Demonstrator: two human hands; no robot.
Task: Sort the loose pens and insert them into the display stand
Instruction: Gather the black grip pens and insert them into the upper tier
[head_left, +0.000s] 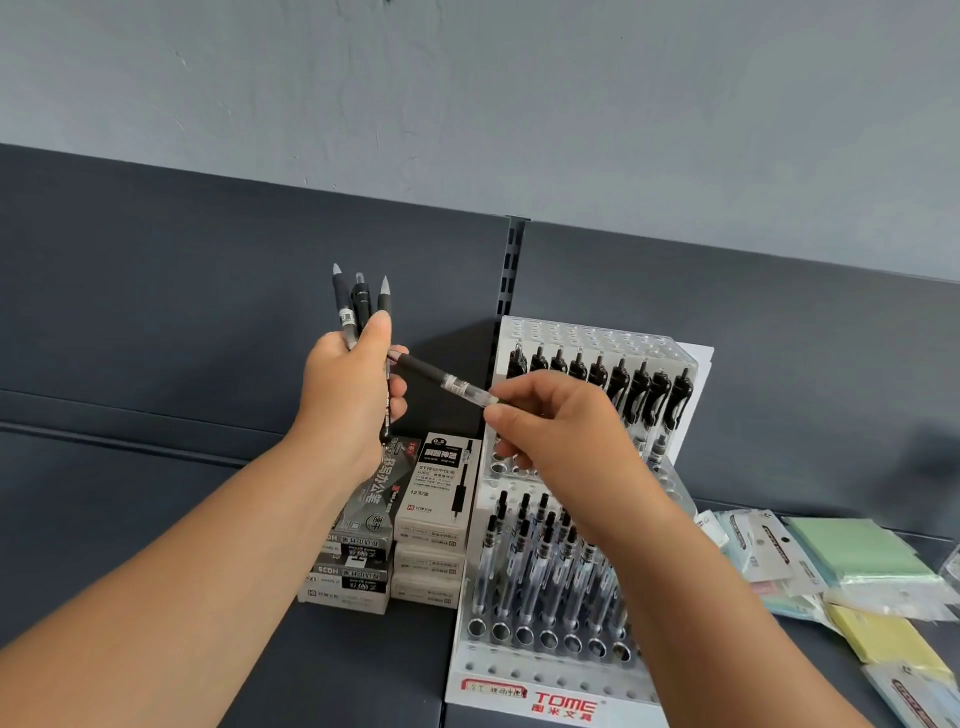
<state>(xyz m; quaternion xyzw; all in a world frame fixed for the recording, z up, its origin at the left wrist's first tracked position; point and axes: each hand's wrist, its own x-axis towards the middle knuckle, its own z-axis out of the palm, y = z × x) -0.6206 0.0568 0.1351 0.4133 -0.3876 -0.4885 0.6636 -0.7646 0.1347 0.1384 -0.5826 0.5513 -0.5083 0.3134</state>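
My left hand grips a bunch of pens, 3 ends poking up above my fist. My right hand pinches 1 loose pen by its clear end, slanted between both hands above the pen boxes. Beside the boxes, the display stand holds black-clipped pens in its upper tier and clear pens in its lower tier.
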